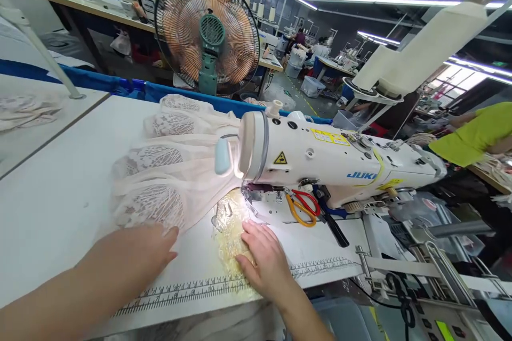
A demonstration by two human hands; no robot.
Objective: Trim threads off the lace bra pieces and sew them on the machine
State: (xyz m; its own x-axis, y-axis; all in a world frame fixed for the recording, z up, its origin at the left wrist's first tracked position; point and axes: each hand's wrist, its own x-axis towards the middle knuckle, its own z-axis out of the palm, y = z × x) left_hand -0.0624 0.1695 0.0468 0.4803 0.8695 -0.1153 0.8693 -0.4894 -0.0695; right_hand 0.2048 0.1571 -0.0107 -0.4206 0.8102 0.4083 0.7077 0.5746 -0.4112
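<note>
A pale cream fabric with lace panels [158, 155] lies in folds left of the white JUKI sewing machine [304, 152]. Its gathered right end runs in under the machine head. My left hand [140, 250], somewhat blurred, is at the near edge of the lace; thumb and forefinger are apart, and whether it touches the cloth is unclear. My right hand [266, 258] rests with outstretched fingers at the right side of a yellowish, crinkled, film-like patch [229, 224] on the table, just in front of the needle area.
Red-and-orange-handled scissors [303, 208] and a black-handled tool [336, 230] lie under the machine arm. A printed ruler strip [192, 292] follows the table's front edge. Behind stands a large fan [208, 32]; thread cones [436, 48] rise at right, near a person in a yellow-green top [472, 136].
</note>
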